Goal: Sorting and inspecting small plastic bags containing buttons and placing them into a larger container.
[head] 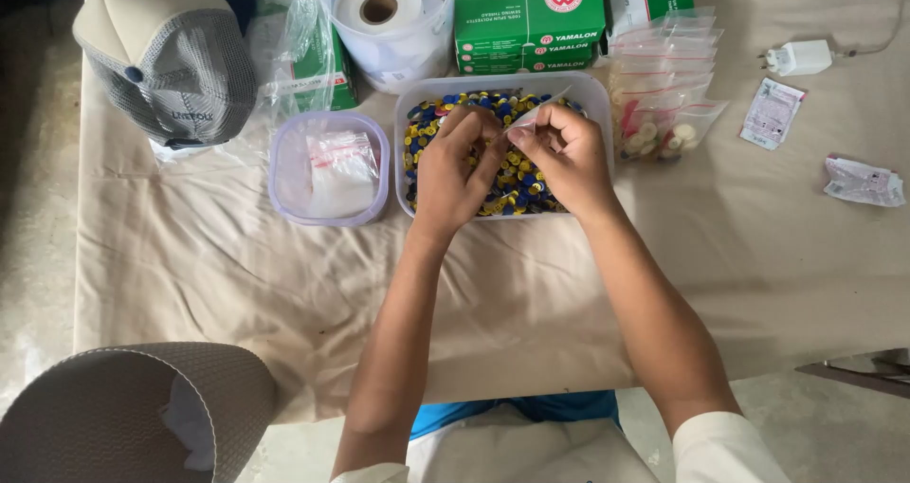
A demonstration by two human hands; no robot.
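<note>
tub [595,94]: blue, yellow buttons [517,184] | round tub [284,175]: clear bags [339,161]

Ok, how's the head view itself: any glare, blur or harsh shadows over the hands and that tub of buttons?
Head view: soft, even light, with only faint shadows under the left hand and right hand; no glare on the clear tub of coloured buttons; the small bag they pinch looks slightly soft; the cap and table edges bow a little from lens distortion.

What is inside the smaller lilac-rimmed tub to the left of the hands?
The smaller tub holds a loose heap of empty clear zip bags with red strips. Whether anything lies beneath the bags cannot be seen.
</note>
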